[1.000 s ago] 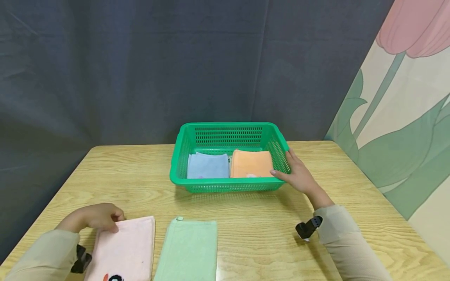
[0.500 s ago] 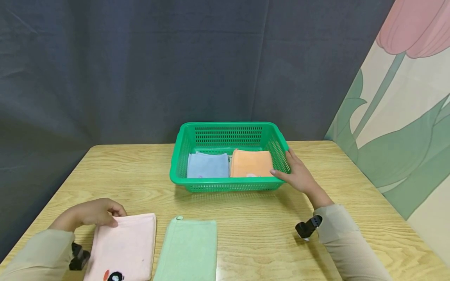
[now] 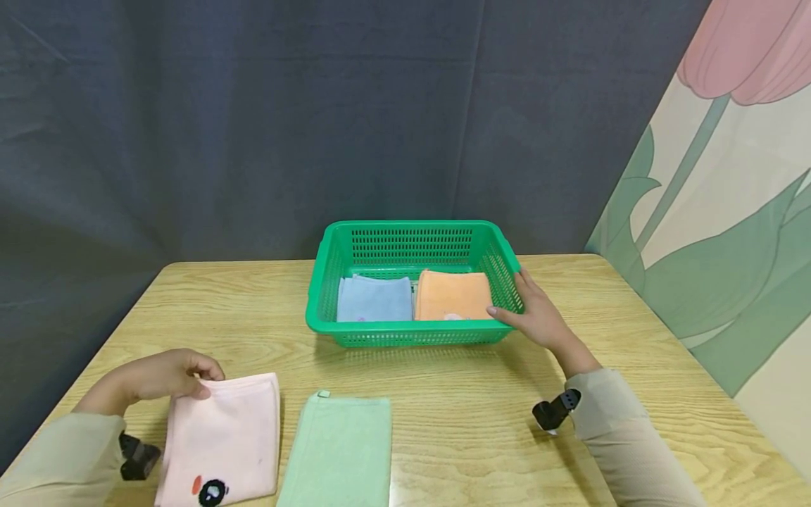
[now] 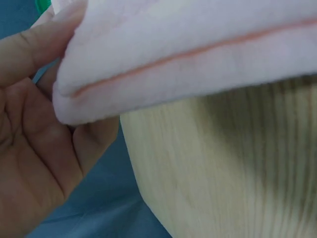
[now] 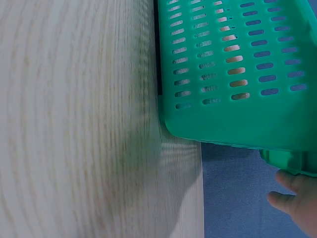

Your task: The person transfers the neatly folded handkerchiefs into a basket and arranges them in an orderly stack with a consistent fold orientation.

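My left hand (image 3: 171,373) pinches a folded pink towel (image 3: 222,436) by its far left corner. Between thumb and fingers in the left wrist view, the towel's layered edge (image 4: 188,64) hangs above the tabletop. An embroidered black-and-orange motif shows near its lower end. My right hand (image 3: 538,317) grips the green plastic basket (image 3: 405,328) at its front right corner, thumb over the rim. Inside the basket lie a folded blue towel (image 3: 375,299) and a folded orange towel (image 3: 453,296), side by side. Right of the pink one, a folded green towel (image 3: 338,451) lies flat.
The wooden table (image 3: 469,415) reaches back to a dark curtain (image 3: 405,113). A wall with a painted tulip (image 3: 747,49) rises on the right. Each wrist wears a small black camera (image 3: 556,410).
My left hand has moved slightly away from me and left, raising the far edge of the pink towel and drawing it along. The right hand and the basket have stayed put.
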